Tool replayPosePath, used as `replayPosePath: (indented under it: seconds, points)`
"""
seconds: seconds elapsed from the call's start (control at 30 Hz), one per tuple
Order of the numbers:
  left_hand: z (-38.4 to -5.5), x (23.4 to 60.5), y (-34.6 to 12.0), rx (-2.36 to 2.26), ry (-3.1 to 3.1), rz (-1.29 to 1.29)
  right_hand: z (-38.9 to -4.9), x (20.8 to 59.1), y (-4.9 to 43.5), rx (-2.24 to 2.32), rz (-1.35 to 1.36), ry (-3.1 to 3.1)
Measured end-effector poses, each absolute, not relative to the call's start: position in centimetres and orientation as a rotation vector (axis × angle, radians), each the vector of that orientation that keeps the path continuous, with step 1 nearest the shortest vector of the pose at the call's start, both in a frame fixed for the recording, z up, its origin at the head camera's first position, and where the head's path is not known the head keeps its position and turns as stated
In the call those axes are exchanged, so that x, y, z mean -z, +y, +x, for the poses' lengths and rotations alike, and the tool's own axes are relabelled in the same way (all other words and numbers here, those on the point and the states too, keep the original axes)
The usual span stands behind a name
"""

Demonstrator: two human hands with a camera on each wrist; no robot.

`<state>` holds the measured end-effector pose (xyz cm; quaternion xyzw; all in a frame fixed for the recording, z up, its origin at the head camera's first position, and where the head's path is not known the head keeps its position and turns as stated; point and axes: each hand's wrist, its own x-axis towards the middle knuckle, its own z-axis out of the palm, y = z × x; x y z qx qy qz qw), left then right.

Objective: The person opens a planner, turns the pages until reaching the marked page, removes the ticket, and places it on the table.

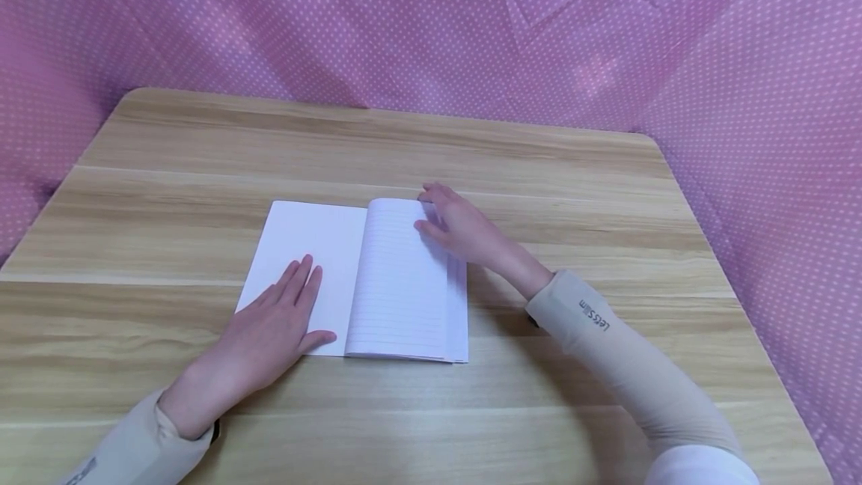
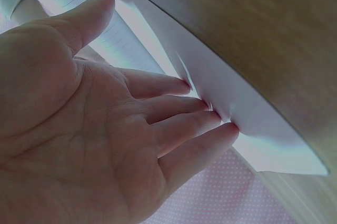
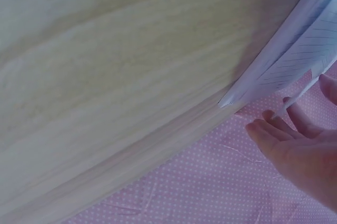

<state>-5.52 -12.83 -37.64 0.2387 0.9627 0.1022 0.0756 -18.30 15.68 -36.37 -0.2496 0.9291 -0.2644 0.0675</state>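
Left hand (image 1: 272, 331), fingers straight, rests on the blank page (image 1: 319, 234); right hand (image 1: 465, 227) seemingly pinches the lined page (image 1: 399, 283) by its far-right corner, long axis near-to-far.

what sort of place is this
Probably a curtained-off work or recording corner: pink dotted fabric hangs beyond and beside a wood-grain table, on which an open notebook lies.

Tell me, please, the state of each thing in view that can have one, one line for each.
Notebook: open, lying on the table
Lined page: partly raised, curved
Left hand: fingers nearly straight, resting on the blank page
Right hand: at the lined page's far edge; grip unclear
Pink cloth: hanging, creased
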Motion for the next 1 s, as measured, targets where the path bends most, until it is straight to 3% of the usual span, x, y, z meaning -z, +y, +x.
replayPosePath:
  seconds: [0.27, 1.0]
  points:
    - [-5.50, 37.56, -12.91, -0.308, 2.892, 0.726, -18.58, 36.04, 15.30, 1.117, -0.779, 2.791]
    - [-5.63, 37.29, -12.88, -0.299, 2.863, 0.698, -19.16, 36.09, 14.92, 0.934, -0.681, 2.749]
